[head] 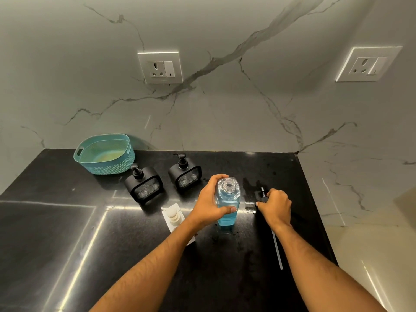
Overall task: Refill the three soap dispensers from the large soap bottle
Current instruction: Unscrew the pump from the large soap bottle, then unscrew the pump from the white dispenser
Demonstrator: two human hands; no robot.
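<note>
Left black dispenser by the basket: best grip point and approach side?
Wrap the left black dispenser across its two narrow side walls, coming from above and the front. It stands upright; the pump crowds the top and the basket sits close behind.

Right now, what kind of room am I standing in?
Probably a kitchen or utility counter: a black stone countertop against a marble wall with sockets, plus soap dispensers and a teal basket.
</note>
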